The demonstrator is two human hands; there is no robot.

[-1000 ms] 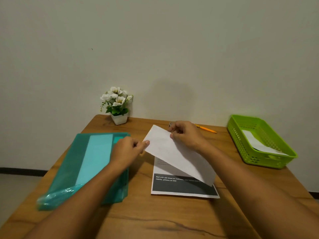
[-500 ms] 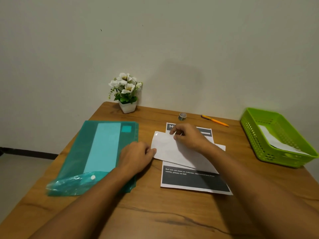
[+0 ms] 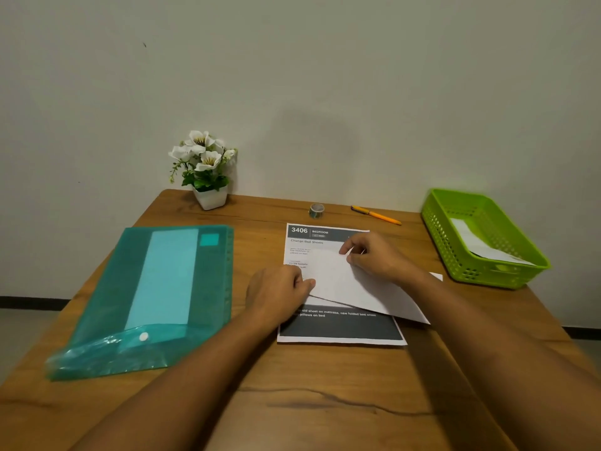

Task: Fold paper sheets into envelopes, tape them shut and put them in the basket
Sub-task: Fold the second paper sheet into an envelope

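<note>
Since a second ago the white sheet (image 3: 349,281) has come down from mid-air and now lies nearly flat over the printed page (image 3: 338,330) on the counter (image 3: 292,402), angled toward the right. The left hand (image 3: 276,292) pinches its near-left corner between thumb and fingers, while the right hand (image 3: 374,255) presses its upper edge with fingers curled, though whether they grip the edge or only pin it is hard to tell. Folding seems barely begun; the tape roll (image 3: 316,210) waits untouched, and the green basket (image 3: 487,271), well to the right, already holds one white piece.
</note>
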